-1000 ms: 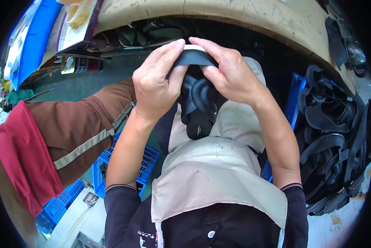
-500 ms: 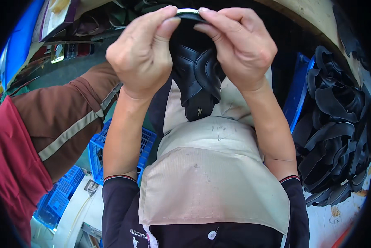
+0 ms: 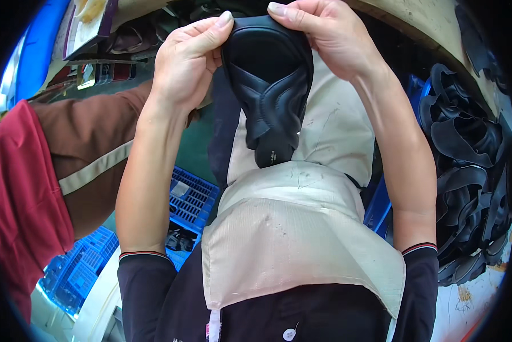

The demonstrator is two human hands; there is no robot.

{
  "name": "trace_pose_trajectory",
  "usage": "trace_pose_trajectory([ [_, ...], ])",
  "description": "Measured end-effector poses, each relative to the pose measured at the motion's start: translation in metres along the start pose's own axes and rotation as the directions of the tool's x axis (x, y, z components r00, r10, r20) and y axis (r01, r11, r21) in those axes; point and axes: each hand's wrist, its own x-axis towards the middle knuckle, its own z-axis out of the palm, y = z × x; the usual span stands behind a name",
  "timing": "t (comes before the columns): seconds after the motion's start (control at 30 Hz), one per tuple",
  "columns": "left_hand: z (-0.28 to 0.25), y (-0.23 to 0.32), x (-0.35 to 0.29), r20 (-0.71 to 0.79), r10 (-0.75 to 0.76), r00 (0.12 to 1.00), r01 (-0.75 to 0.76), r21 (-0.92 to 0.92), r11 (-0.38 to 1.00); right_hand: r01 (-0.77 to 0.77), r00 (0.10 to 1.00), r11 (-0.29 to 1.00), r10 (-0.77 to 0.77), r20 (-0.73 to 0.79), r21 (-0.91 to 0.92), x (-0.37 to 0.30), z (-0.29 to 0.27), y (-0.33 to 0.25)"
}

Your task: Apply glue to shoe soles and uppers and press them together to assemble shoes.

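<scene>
A black slide sandal [image 3: 270,100] with crossed, stitched straps is held lengthwise in front of my body, its wide end away from me. The narrow end points at my apron [image 3: 301,239] and carries small light print. My left hand [image 3: 193,60] pinches the far left rim, thumb on top and fingers curled beneath. At the far right rim, my right hand [image 3: 333,37] is closed on the same sandal, thumb over the edge and the other fingers partly hidden behind it.
Black strap pieces [image 3: 467,142] are heaped at the right, beside a blue bin [image 3: 378,208]. Blue plastic crates [image 3: 193,196] stand low on the left. Another person's brown-trousered leg [image 3: 96,131] and red garment [image 3: 25,199] are at the left. A pale worktop edge [image 3: 404,23] curves along the far right.
The sandal's wide end has tipped so that its upper face and rim now show, instead of being bent edge-on. My hands have spread slightly apart along the rim, still gripping it.
</scene>
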Motion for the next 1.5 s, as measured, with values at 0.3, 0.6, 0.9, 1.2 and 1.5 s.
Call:
trace_pose_trajectory([
  [0.3,0.01,-0.02,0.006,-0.007,-0.17,0.985,0.169,-0.095,0.981,0.079,0.989,0.845,-0.133,-0.065,-0.528,0.003,0.001,0.007],
  [0.6,0.007,-0.05,-0.001,0.169,-0.13,0.977,0.153,-0.131,0.98,0.237,0.971,0.918,-0.218,0.094,-0.317,0.026,0.002,0.046],
  [0.9,-0.001,-0.063,-0.018,-0.02,-0.14,0.99,0.13,-0.249,0.96,-0.035,0.999,0.982,0.029,-0.033,-0.185,-0.003,-0.004,0.072],
  [1.2,0.002,-0.074,-0.023,-0.023,-0.124,0.992,0.101,-0.446,0.889,-0.076,0.994,0.989,0.065,-0.088,-0.128,-0.006,0.009,0.073],
  [1.5,-0.017,-0.097,-0.013,0.021,-0.162,0.987,0.15,-0.498,0.854,0.005,1.0,0.989,-0.009,-0.022,-0.146,-0.003,-0.006,0.094],
])
